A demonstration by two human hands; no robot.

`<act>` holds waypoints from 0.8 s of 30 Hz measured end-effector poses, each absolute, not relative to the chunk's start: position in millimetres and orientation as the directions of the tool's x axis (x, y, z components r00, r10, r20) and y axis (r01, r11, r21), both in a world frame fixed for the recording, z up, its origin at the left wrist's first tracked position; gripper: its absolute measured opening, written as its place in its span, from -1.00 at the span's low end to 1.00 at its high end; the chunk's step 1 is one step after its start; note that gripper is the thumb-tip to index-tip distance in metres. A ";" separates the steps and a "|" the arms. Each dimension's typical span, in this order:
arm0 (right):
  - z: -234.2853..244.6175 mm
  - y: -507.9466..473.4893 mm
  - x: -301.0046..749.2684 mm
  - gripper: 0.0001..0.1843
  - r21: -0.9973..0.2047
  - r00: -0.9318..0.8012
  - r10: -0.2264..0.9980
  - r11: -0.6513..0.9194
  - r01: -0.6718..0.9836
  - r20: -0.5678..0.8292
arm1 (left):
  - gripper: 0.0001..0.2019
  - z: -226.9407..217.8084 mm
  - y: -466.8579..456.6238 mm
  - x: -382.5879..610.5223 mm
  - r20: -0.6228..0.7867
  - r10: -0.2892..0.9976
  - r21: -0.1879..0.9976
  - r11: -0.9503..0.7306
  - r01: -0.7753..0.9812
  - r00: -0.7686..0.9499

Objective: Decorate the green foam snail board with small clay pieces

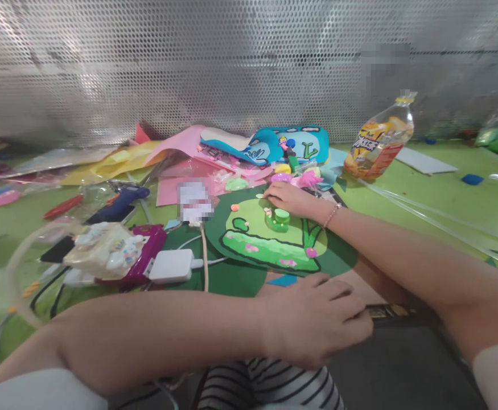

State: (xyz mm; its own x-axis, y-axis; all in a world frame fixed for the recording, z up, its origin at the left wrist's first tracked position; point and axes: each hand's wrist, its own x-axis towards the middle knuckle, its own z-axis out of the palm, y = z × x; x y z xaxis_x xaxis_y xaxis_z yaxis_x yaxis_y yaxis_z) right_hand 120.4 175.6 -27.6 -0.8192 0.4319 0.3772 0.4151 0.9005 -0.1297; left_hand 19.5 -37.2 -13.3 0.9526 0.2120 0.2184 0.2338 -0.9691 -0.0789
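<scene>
A dark green felt piece (231,228) with a light green cartoon scene (252,233) lies on the table. My right hand (289,199), with a bracelet on its wrist, rests on the felt's far edge. Its fingers are drawn together and pressed down beside a small yellow bit (259,195); what they pinch is hidden. A small green raised shape (280,219) sits just in front of that hand. My left hand (317,319) lies near the table's front edge, fingers stretched flat over the edge of a dark flat object (391,312).
A tilted drink bottle (379,139) lies at the back right. Behind the felt are a blue felt case (274,145) and pink and yellow sheets (172,165). On the left sit a white charger (171,266), a purple case (146,250) and a glue gun (123,199). A perforated metal wall (231,62) closes the back.
</scene>
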 end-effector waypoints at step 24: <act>-26.6 174.3 120.1 -0.68 -0.158 -0.812 0.458 0.889 0.430 0.362 | -0.62 -12.2 -37.6 19.3 0.213 0.211 -0.070 -0.970 0.231 0.954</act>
State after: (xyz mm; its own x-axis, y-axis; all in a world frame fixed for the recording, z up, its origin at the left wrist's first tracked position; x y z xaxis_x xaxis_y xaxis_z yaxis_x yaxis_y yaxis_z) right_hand 120.1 174.3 -26.6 -0.8120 0.4577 0.3621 0.4303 0.8887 -0.1582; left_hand 19.3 -37.6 -12.2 0.9540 0.2113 0.2128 0.2306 -0.9705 -0.0703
